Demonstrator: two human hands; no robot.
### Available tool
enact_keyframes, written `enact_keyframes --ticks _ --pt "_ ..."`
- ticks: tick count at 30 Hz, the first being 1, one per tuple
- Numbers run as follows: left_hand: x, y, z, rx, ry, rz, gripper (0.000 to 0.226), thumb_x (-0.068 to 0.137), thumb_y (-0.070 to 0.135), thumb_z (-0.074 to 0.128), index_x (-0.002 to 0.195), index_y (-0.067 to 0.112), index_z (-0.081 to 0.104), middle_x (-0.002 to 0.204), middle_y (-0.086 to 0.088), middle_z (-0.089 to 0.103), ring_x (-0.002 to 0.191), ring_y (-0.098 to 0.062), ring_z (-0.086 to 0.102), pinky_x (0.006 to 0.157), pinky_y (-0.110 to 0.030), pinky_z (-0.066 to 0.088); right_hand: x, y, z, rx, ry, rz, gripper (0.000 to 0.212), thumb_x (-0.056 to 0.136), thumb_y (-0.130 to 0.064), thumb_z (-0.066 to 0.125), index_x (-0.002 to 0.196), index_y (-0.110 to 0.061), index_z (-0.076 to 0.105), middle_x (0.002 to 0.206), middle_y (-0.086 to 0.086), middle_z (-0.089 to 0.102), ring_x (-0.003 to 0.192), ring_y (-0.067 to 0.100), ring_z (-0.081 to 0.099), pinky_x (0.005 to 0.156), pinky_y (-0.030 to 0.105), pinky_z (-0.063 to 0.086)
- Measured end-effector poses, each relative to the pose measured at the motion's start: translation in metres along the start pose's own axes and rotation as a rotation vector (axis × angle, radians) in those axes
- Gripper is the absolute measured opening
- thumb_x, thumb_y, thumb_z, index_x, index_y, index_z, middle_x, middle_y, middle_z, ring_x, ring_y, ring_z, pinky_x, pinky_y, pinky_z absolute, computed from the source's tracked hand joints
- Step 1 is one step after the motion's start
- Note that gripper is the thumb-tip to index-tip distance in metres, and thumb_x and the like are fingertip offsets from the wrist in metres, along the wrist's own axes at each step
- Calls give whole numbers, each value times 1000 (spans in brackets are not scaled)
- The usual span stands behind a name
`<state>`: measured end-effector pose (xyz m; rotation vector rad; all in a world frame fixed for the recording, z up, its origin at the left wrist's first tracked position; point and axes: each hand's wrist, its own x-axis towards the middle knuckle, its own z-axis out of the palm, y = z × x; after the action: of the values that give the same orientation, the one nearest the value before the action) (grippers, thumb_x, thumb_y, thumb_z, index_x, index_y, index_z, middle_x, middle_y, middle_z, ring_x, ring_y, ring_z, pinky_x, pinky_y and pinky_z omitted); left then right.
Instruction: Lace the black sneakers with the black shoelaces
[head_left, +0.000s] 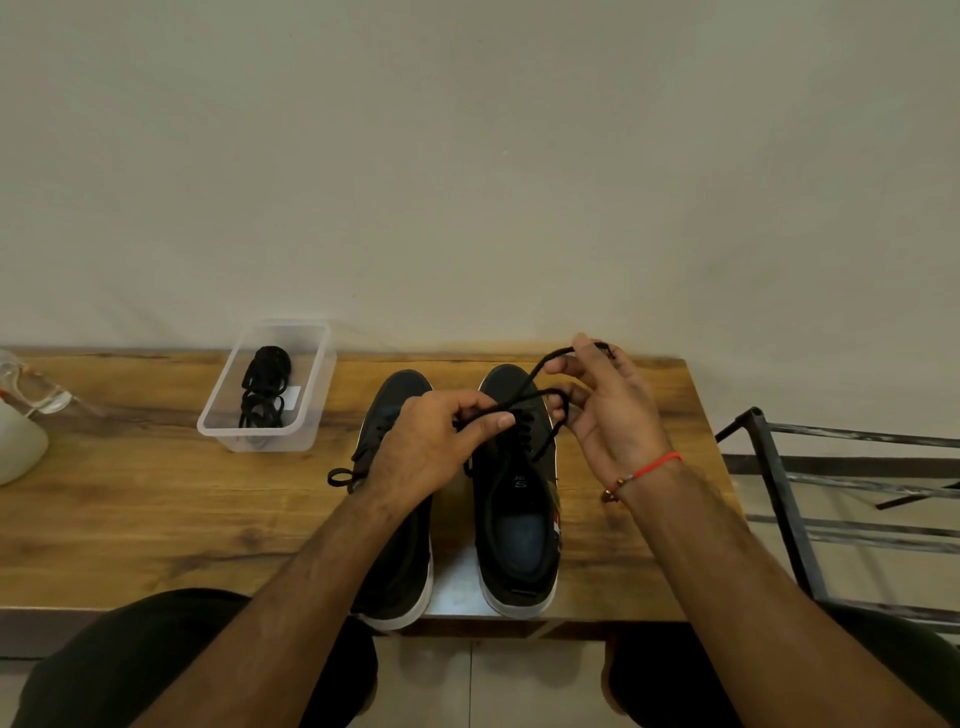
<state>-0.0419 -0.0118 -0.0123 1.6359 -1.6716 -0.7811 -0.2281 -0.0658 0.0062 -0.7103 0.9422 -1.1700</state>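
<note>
while both sneakers sit mid-table, left hand pinches right shoe's lace, right hand fingers hooked round its loop, left forearm covers left shoe, clear tub with spare laces far left, metal rack right

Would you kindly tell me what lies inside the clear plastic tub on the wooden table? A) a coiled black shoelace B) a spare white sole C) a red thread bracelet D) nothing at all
A: a coiled black shoelace lies inside the clear plastic tub, which stands on the wooden table left of the two black sneakers.
</note>
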Motion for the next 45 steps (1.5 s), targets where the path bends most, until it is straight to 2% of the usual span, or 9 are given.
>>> enact_keyframes --ticks 3,7,12,15,23,31,37,41,45 --pt "2 1 0 11 43 23 10 96 38 65 94 31 72 91 17 66 86 8 57 70 -3 37 2 0 -4 -3 77 61 39 96 -22 65 130 -9 49 109 13 73 62 22 58 55 31 48" --pt "3 -1 2 -23 43 -42 21 104 36 54 94 30 72 82 14 70 79 5 65 68 -7 44 3 9 -7 -456 100 12 75 91 -21 72 152 -29 29 109 -1 65 69 16 60 61 34 53" --pt "0 -4 2 106 40 -16 25 105 42 49 82 42 59 70 14 64 72 5 63 64 -23 46 -6 15 -1 -1058 -356 -305 26 93 -30 70 118 -27 69 112 -11 67 102 3 62 85 14 49" --pt "-1 -2 -1 148 22 -3 25 103 49 50 90 37 68 73 12 66 74 -3 64 66 -35 55 -6 21 0 -1134 -375 -333 17 95 -26 68 111 -25 72 104 -10 71 96 1 63 82 15 49" --pt "-2 2 -2 264 166 -6 35 97 60 51 94 34 73 70 13 61 67 -4 57 52 -25 38 -3 15 -1 -842 -258 -41 10 98 -25 63 107 -21 66 79 0 75 79 13 73 76 34 60" --pt "0 0 -5 220 208 -23 35 99 57 50 102 32 74 80 15 67 76 -3 62 61 -32 54 -8 10 4 -713 -409 68 13 93 -8 68 106 -11 67 77 -1 71 75 13 69 75 30 57" --pt "-3 4 -3 217 189 21 34 101 53 50 104 28 74 79 12 67 73 -4 61 61 -31 54 -12 10 5 -789 -314 26 31 87 -39 74 108 -18 65 98 5 72 86 18 72 78 34 61" --pt "-2 3 -4 215 200 13 35 101 53 50 99 29 74 75 11 65 70 -4 60 55 -27 48 -9 13 4 -836 -370 33 13 92 -18 71 104 -16 68 87 1 73 82 16 71 79 34 59" --pt "-1 3 -5 196 218 4 33 102 52 49 102 32 74 74 17 64 70 0 60 54 -24 45 -11 7 6 -460 -420 209 17 101 -6 53 108 -3 69 82 7 72 77 17 67 72 30 56"
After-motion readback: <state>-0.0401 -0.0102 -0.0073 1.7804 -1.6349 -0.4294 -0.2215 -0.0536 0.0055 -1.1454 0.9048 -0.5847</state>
